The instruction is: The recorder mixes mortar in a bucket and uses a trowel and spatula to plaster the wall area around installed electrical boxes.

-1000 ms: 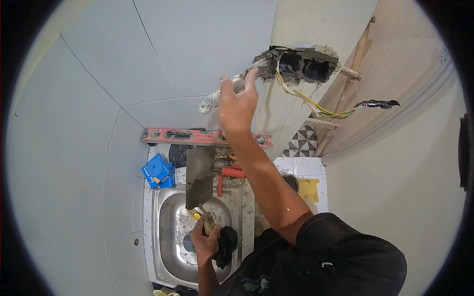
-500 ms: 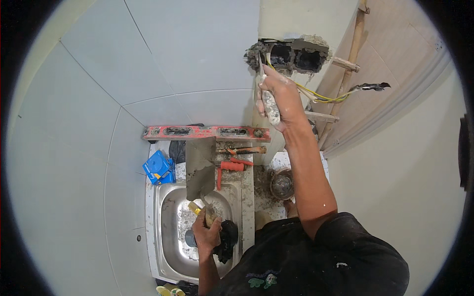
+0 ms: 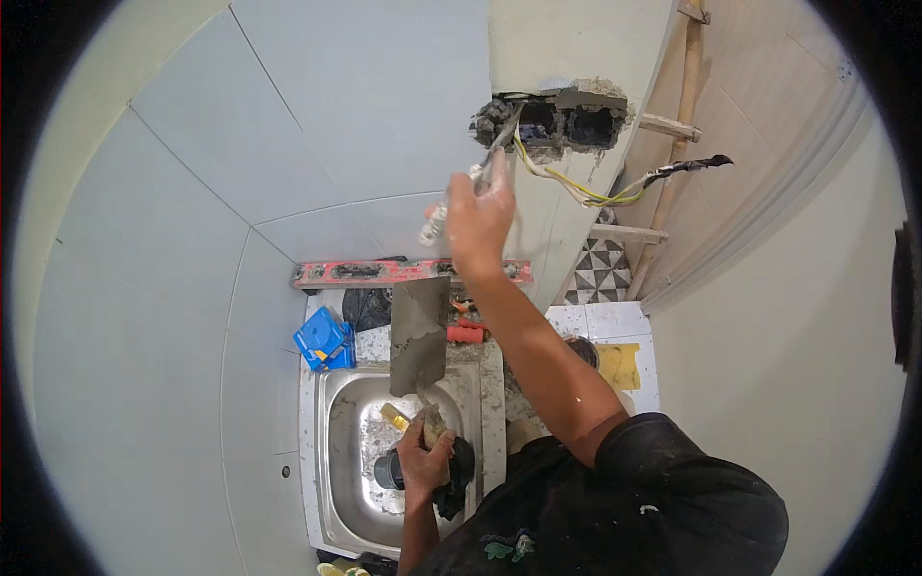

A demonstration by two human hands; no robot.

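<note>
Two recesses (image 3: 592,126) in wall (image 3: 576,38); steel sink (image 3: 355,499) in speckled counter (image 3: 492,403).

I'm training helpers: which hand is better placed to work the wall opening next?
Probably the right hand: its narrow tool reaches the wall opening, while the left hand holds a broad trowel by the sink.

The trowel (image 3: 419,336), a broad, smeared grey rectangle, extends forward from the left hand (image 3: 424,465). The spatula (image 3: 506,131) slants in the right hand (image 3: 482,219), pale-handled, its tip at the ragged hole (image 3: 594,125).
</note>
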